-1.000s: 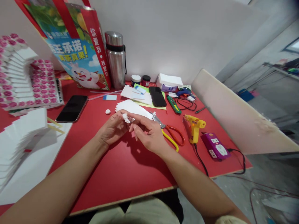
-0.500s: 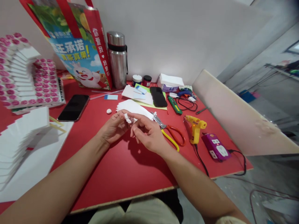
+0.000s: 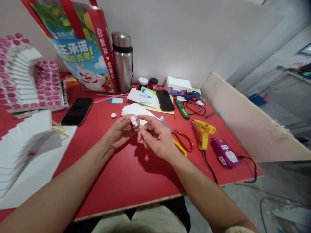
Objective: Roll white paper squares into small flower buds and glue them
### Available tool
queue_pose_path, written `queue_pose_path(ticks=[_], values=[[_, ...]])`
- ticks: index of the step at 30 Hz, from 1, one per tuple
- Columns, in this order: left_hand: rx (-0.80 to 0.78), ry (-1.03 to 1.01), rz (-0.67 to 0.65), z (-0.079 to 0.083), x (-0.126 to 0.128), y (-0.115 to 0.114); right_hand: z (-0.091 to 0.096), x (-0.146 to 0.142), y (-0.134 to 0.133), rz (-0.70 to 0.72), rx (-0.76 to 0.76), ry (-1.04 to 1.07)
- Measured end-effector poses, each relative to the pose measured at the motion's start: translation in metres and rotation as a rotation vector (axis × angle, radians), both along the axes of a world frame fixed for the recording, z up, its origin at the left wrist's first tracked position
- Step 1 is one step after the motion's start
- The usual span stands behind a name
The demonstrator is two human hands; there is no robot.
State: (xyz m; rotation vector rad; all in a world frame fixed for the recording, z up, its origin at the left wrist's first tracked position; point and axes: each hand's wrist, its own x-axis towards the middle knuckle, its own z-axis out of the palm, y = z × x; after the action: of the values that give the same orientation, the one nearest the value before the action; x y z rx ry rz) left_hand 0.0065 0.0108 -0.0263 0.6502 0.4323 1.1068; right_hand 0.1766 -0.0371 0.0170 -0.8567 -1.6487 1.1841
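My left hand (image 3: 120,132) and my right hand (image 3: 156,139) meet above the middle of the red table (image 3: 126,174). The fingertips of both pinch a small rolled white piece (image 3: 133,121) between them. A stack of white paper slips (image 3: 136,111) lies just behind the hands. Red and yellow scissors (image 3: 179,142) lie on the table under and to the right of my right hand. A small white pellet (image 3: 113,115) sits alone to the left of the slips.
A yellow glue gun (image 3: 203,132) and purple power strip (image 3: 224,153) lie at right. Two black phones (image 3: 77,111) (image 3: 165,100), a steel flask (image 3: 122,61), a printed bag (image 3: 82,48), small jars (image 3: 142,82), a green cutter (image 3: 181,108), stacked white cards with pink dots (image 3: 26,81) and white sheets (image 3: 24,145) surround the middle.
Both hands have stayed together on the small white piece, with the fingers shifting slightly as they work it. The view has drifted a little.
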Motion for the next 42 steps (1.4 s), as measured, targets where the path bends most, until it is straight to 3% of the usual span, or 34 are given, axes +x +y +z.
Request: queue_pose_path(ticks=[8,17,23,33,36,39,42], values=[[-0.042,-0.006,0.040,-0.001,-0.002,0.002,-0.008,-0.006,-0.002,0.011,-0.023,-0.065],[-0.029,0.046,0.086,0.004,0.000,0.000,-0.013,-0.003,-0.002,-0.012,0.228,-0.295],[0.014,0.067,0.076,0.000,-0.001,0.001,-0.004,0.004,0.001,-0.050,0.102,-0.184],[0.003,0.117,0.099,0.000,-0.001,0.001,-0.008,0.007,0.003,-0.050,0.293,-0.383],[0.030,0.210,0.108,0.001,0.002,-0.001,-0.003,0.013,0.008,-0.156,0.225,-0.284],[0.060,0.322,0.087,0.002,0.003,-0.004,0.002,0.020,0.017,-0.278,0.044,-0.149],[0.121,0.419,0.078,0.003,0.003,-0.006,0.003,0.024,0.023,-0.282,-0.092,-0.123]])
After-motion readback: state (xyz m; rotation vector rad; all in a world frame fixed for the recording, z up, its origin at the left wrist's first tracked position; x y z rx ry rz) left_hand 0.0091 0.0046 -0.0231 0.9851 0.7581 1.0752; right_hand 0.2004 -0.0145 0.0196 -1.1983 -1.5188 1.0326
